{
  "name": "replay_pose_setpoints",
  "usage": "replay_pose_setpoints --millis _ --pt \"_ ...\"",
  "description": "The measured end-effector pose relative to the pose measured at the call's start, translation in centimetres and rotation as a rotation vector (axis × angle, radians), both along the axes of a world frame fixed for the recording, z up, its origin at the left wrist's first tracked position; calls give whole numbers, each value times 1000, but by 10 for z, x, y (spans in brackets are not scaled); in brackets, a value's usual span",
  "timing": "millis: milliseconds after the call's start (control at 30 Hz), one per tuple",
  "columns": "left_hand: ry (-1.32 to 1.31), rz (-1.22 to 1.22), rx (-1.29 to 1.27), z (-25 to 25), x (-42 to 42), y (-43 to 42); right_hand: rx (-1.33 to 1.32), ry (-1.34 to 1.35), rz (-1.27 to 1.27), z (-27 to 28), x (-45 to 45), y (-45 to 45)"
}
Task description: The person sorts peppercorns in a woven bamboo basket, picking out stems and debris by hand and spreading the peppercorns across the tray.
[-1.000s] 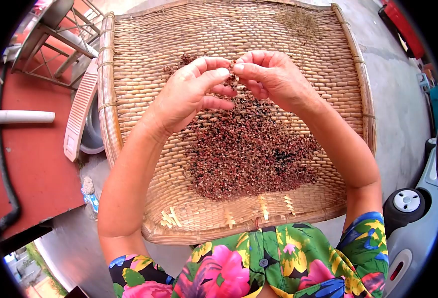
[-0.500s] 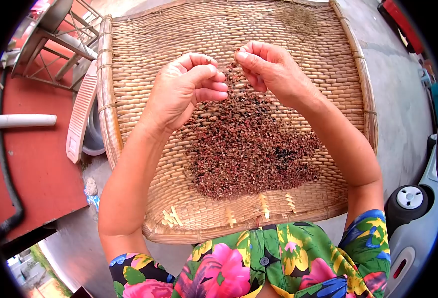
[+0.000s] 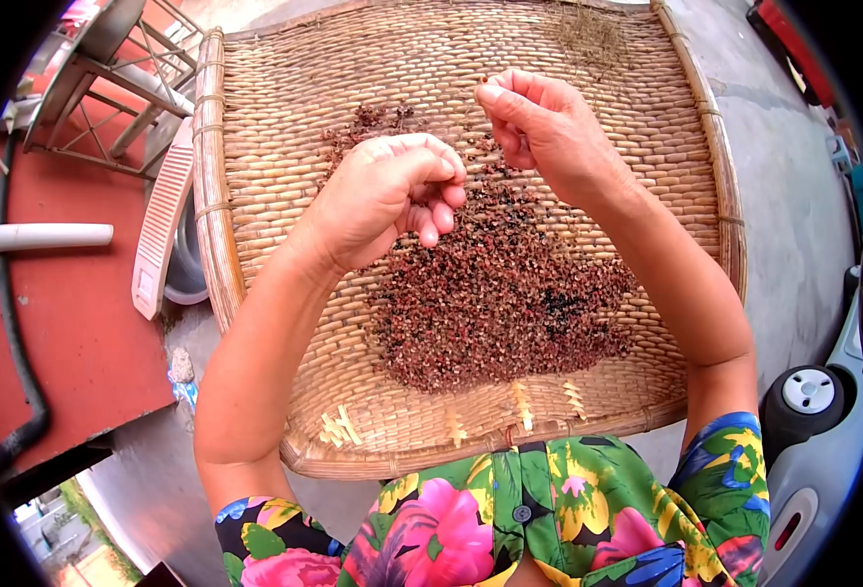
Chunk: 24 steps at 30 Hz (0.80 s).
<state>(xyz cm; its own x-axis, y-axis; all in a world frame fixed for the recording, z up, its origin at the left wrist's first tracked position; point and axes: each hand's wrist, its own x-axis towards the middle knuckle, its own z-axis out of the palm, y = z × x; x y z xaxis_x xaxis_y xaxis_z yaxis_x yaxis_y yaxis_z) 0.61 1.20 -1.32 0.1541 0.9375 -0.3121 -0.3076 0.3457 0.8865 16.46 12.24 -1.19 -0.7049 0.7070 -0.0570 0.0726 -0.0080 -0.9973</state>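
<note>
A heap of small dark red and brown dried pieces [image 3: 495,303] lies on a woven tray [image 3: 353,59]. Over the heap's upper left part is my left hand [image 3: 392,196], its fingers curled and the thumb against the index finger; whatever they may hold is too small to name. My right hand [image 3: 549,127] is higher and to the right, above the weave, thumb and index finger pinched together with a tiny dark bit at their tips. A smaller cluster of the same pieces [image 3: 368,127] lies beyond my left hand.
Thin twigs [image 3: 593,44] lie at the tray's far right. To the left are a ridged pink board [image 3: 162,220], a basin [image 3: 187,259], a white pipe [image 3: 40,238] and a metal frame [image 3: 109,88]. A toy-like vehicle with a black wheel [image 3: 805,391] stands at the right.
My hands have moved apart. The left has come down toward the heap with its fingers more curled, and the right has risen a little away from it.
</note>
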Motion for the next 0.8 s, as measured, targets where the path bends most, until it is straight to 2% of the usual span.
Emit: replay_pose_setpoints --millis 33,100,167,233,367,433,500,533,600,633,700,733,767,800 --pt "0 2 3 0 0 1 3 0 2 1 -1 -2" --pt "-173 206 38 0 0 4 235 -118 61 4 -2 -9" --pt "-215 171 61 -4 -3 3 229 -129 53 7 -2 -12" --pt "34 256 196 -5 0 3 253 -156 89 6 -2 -12" --pt "152 262 225 -7 4 4 312 -156 117 7 -2 -19" --pt "171 229 192 -7 3 3 566 -151 120 6 -2 -23" --pt "87 240 140 -8 4 3 589 -162 133 12 -1 -21" --pt "87 242 142 -12 2 4 678 -278 235 18 1 -17" --pt "-185 290 126 -19 -9 7 764 -437 353 28 7 -11" --pt "-185 289 127 -18 -12 7 844 -366 257 29 9 -6" --pt "-466 231 63 -16 -18 8 837 -176 -85 49 11 12" --pt "-692 42 111 -25 -26 11 885 -155 -254 57 19 31" --pt "-693 41 109 -22 -23 10 928 -136 -427 64 24 51" --pt "-670 76 74 -13 -17 9 976 -99 -488 73 20 63"
